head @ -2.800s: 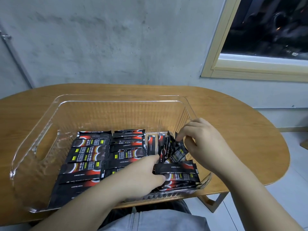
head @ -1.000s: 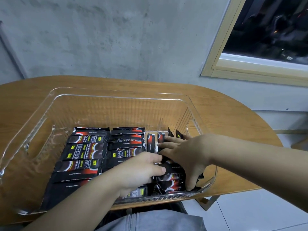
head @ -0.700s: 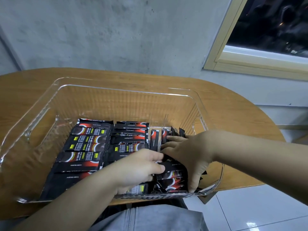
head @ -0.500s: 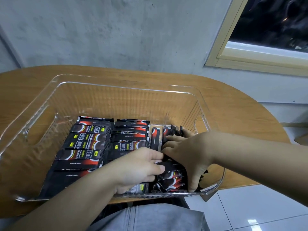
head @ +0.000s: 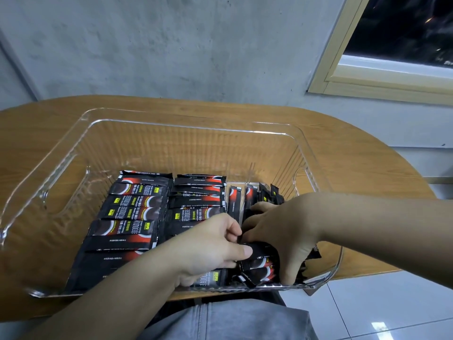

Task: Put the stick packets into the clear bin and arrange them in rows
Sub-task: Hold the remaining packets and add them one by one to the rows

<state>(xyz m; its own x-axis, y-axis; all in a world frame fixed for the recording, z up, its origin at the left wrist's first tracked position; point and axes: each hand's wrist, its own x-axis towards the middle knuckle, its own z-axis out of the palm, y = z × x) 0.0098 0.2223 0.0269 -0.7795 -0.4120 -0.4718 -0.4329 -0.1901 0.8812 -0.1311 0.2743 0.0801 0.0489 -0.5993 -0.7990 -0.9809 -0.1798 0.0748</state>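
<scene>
The clear bin (head: 73,148) sits on the wooden table and holds black-and-red stick packets. Two flat rows of packets (head: 132,212) fill the bin's left and middle. A few packets (head: 235,200) stand on edge at the far right of the bin. Both of my hands are inside the bin at its near right corner. My left hand (head: 208,251) pinches the end of a loose packet (head: 259,251). My right hand (head: 282,231) covers and presses a pile of loose packets there, its fingers curled over them. Most of that pile is hidden under my hands.
The oval wooden table (head: 367,182) ends just right of the bin, with tiled floor (head: 382,307) below. A grey wall is behind, and a window frame (head: 343,77) sits at the upper right. My lap in grey cloth (head: 232,322) is at the near edge.
My right hand came down from holding upright packets to lie flat over the loose pile at the bin's near right. My left hand stayed on that pile. The view tilted down slightly.
</scene>
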